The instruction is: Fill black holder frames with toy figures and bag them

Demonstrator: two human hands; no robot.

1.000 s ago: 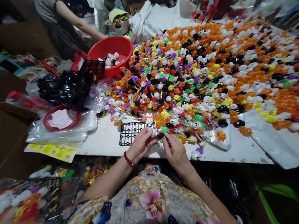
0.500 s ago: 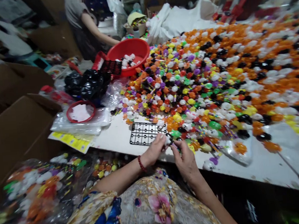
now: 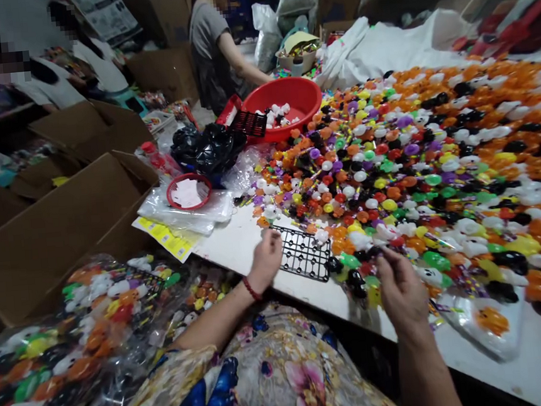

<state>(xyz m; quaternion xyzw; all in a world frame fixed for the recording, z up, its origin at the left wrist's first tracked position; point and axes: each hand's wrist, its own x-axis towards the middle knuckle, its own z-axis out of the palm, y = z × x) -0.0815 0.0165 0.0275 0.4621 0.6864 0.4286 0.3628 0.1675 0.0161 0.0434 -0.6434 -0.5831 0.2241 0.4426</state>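
Observation:
My left hand [image 3: 266,259] is closed, fingers curled, at the left edge of a black plastic grid [image 3: 303,254] lying on the white table. Anything inside those fingers is hidden. Over the near edge of a heap of small colourful plastic figures [image 3: 377,181] is my right hand [image 3: 404,292]. Its thumb and fingers are bent together beside a black piece [image 3: 367,254]; what they grip is too small to make out. Close by lie a green piece [image 3: 350,260] and a glossy black figure [image 3: 356,284].
A red basin [image 3: 299,99] holding white pieces stands behind a black plastic bag [image 3: 209,148]. Left are a small red dish [image 3: 189,192] of paper slips, clear bags [image 3: 181,211] and an open carton [image 3: 63,215]. A co-worker [image 3: 218,43] stands beyond the basin.
My hands were together over a small black-and-white piece and are now apart: left at the grid's left side, right out over the heap. The view has turned left.

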